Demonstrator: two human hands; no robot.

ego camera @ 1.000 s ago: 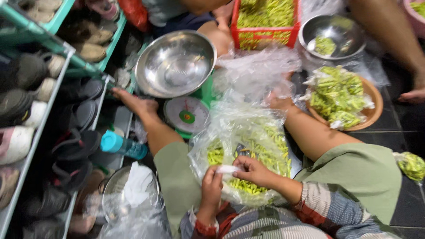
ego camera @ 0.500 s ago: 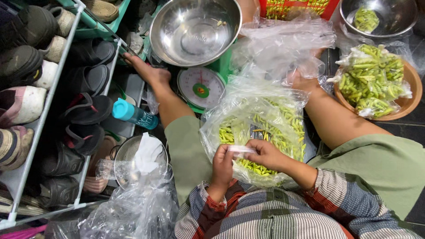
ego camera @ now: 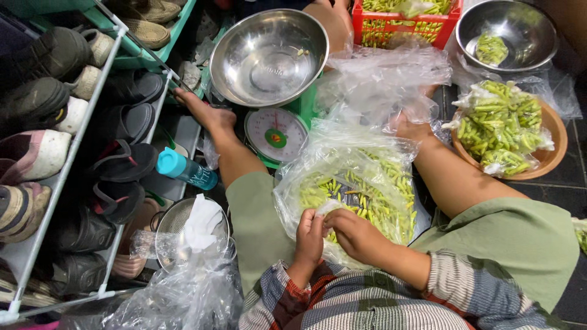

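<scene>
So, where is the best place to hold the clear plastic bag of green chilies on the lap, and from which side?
Probably at its gathered neck, from the person's own side. Both the left hand and right hand already pinch the clear plastic bag there, where the film bunches together; the rest bulges loosely with green chilies.

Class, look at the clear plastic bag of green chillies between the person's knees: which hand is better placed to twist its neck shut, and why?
Probably the right hand: it lies over the gathered neck of the clear plastic bag of green chillies, while the left hand pinches beside it, nearer the body.
</scene>
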